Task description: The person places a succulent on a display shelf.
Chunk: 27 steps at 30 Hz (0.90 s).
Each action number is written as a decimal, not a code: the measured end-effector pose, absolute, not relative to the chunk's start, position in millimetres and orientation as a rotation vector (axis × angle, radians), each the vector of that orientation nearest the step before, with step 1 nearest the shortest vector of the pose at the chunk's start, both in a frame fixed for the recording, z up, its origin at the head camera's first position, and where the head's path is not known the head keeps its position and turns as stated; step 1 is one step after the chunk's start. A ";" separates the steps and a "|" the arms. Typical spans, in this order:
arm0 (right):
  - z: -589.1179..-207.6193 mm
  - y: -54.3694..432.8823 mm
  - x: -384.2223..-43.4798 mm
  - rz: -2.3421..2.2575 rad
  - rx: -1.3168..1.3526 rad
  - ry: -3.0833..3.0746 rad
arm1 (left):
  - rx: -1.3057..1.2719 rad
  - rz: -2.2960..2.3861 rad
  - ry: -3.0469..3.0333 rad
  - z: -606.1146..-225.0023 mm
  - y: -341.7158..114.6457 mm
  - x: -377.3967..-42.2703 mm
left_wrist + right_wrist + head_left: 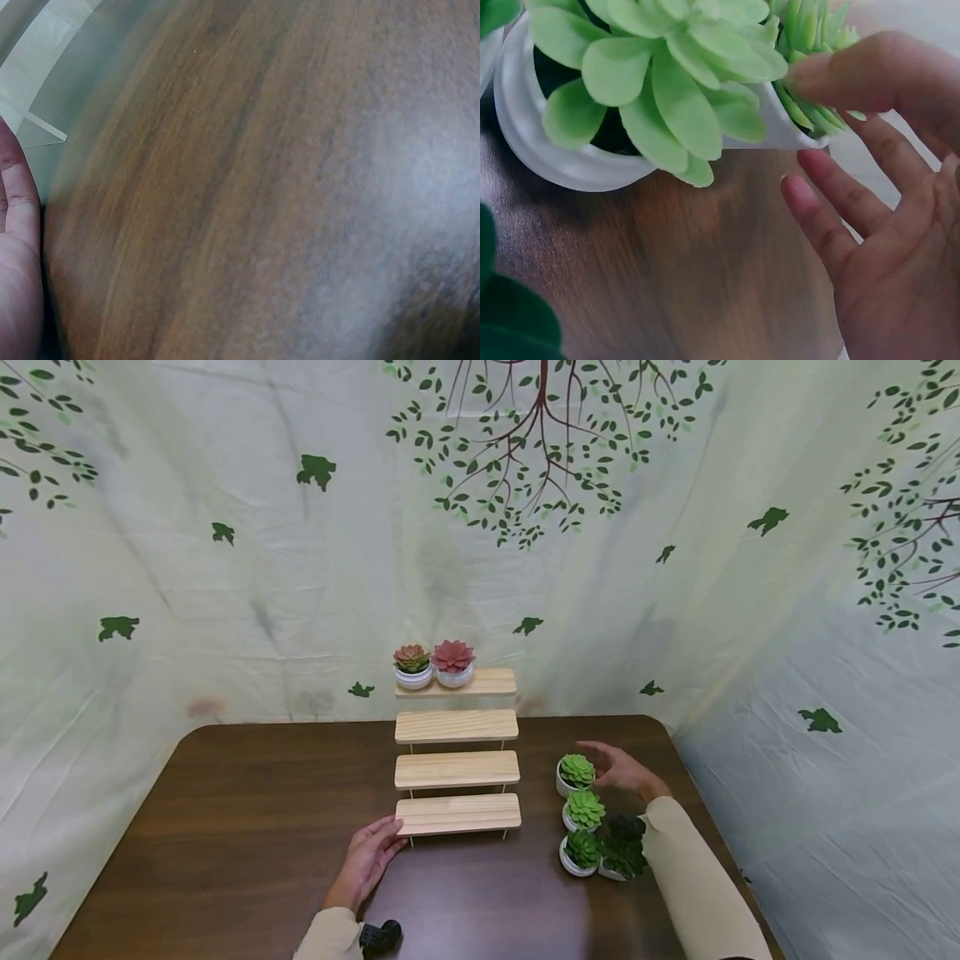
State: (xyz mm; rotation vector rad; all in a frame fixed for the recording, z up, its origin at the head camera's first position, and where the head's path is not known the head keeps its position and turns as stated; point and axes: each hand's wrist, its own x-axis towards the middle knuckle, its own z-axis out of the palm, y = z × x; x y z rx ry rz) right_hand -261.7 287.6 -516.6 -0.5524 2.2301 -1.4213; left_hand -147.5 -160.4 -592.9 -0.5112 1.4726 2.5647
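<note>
My left hand point(366, 858) grips the left end of the lowest board of a stepped wooden shelf stand point(459, 815). Only part of that hand shows in the left wrist view. At the right, my right hand point(624, 773) is beside the farthest green potted succulent point(577, 770), fingers spread. In the right wrist view its thumb overlaps the leaves of that succulent point(810, 37), the other fingers near the white pot; firm contact cannot be told. Nearer stand a light green succulent point(584, 809), a darker green one point(582, 849) and dark plants point(622, 852) partly behind the sleeve.
On the top board sit a brownish-orange succulent point(412, 665) and a red one point(453, 662), both in white pots. The brown table point(285, 802) bears everything. A curtain point(247, 568) with leaf prints hangs behind and at the sides.
</note>
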 end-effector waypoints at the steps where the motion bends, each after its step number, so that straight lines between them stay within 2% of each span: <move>1: -516.6 287.9 -262.2 -1.403 -0.564 2.228 | -0.511 2.565 1.473 -593.1 -160.5 -147.5; 6: -514.9 285.0 -265.3 -1.287 -0.633 2.236 | -0.493 2.576 1.462 -594.1 -161.2 -147.5; 14: -513.9 276.4 -269.6 -1.123 -0.542 2.292 | -0.480 2.563 1.485 -595.0 -161.7 -146.7; 27: -519.5 272.0 -272.1 -1.122 -0.376 2.360 | -0.477 2.575 1.462 -594.7 -161.5 -146.9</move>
